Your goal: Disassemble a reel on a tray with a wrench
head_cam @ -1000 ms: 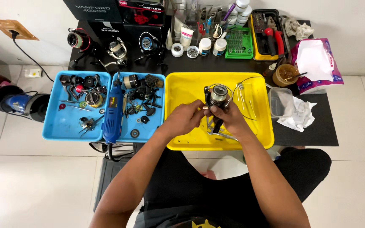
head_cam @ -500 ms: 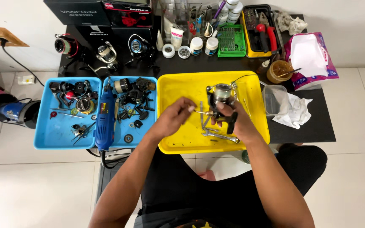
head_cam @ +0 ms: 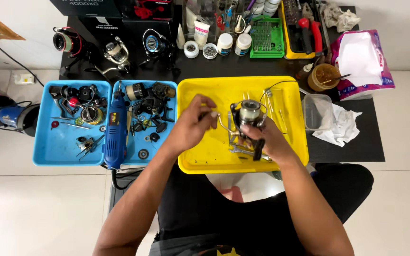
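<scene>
The spinning reel (head_cam: 250,118) sits over the middle of the yellow tray (head_cam: 290,156), gripped from below by the right hand (head_cam: 264,140), while the left hand (head_cam: 193,124) has pulled back off it, fingertips pinched together on something too small to make out, so looks like mid-teardown.

We are drawing our left hand (head_cam: 193,125) away from the fishing reel (head_cam: 250,116); a second ago its fingers were pressed right against the reel's side, and now they are hovering apart from it, curled, just beside the wire bail. We are shifting our right hand (head_cam: 264,137) lower on the reel, so the spool is now showing clear above the fingers. We are also tipping our head, so the yellow tray (head_cam: 205,159) is sliding slightly leftward and lower in view.
</scene>
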